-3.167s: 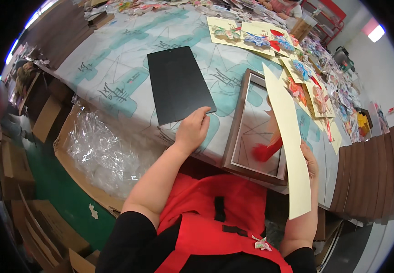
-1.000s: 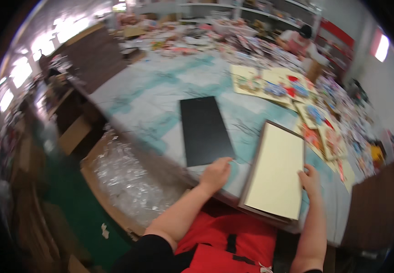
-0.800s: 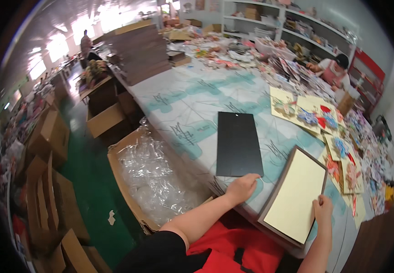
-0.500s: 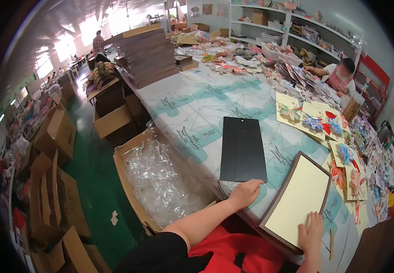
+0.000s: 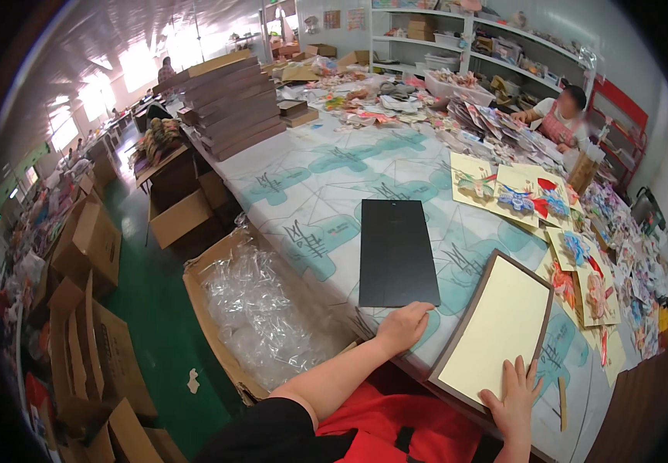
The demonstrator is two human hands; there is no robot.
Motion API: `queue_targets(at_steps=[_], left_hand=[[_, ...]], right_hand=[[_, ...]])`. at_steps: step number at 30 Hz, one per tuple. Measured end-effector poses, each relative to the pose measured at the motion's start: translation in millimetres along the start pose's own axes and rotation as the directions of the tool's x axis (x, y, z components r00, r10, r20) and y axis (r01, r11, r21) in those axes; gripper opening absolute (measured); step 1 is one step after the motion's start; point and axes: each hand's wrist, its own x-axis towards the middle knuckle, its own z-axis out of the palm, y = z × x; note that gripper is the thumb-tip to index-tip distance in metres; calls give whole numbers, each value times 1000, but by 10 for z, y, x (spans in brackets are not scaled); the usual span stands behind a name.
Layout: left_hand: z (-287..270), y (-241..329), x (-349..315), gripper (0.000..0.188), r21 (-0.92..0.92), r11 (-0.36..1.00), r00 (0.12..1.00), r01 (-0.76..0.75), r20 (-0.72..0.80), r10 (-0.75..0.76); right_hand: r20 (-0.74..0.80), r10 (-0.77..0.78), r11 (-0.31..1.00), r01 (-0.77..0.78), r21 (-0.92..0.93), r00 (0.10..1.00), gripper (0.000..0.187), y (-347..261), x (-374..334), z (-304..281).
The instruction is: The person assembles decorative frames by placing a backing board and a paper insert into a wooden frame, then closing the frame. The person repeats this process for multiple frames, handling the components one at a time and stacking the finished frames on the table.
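A flat black board with a small hole near its far edge lies on the table. My left hand is closed at its near right corner, the fingertips pinching the edge. To the right rests a shallow brown frame with a cream panel inside it. My right hand is open, fingers spread, pressing on the panel's near right corner and the frame's rim. A thin wooden stick lies just right of that hand.
Cream cards with colourful fabric ornaments lie at the right. Stacked brown frames stand at the far left. A carton of clear plastic sits against the table's left edge. A co-worker is at the far right.
The view has turned slightly right, shifting the scene left. My right hand's fingers have spread wider on the cream panel. My left hand stays at the black board's corner.
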Motion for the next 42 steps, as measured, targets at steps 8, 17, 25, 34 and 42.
queue_targets(at_steps=[8, 17, 25, 34, 42], left_hand=[[-3, 2, -4, 17, 3, 1000, 1000, 3, 15, -3], [17, -28, -16, 16, 18, 1000, 1000, -24, -4, 24], [29, -36, -5, 16, 34, 999, 1000, -14, 18, 13], [-1, 11, 15, 14, 30, 999, 1000, -21, -10, 21], [-106, -4, 38, 18, -69, 997, 999, -42, -25, 40]], right_hand=[[-31, -6, 1000, 6, -17, 999, 73, -24, 22, 36], [18, -18, 998, 19, -62, 1000, 57, 100, 399, -103], [-53, 24, 995, -29, -96, 998, 55, 493, 1336, 77], [-47, -13, 994, 8, -110, 999, 54, 463, 1796, 115], [-295, -255, 887, 344, 308, 921, 40, 147, 1073, -83]])
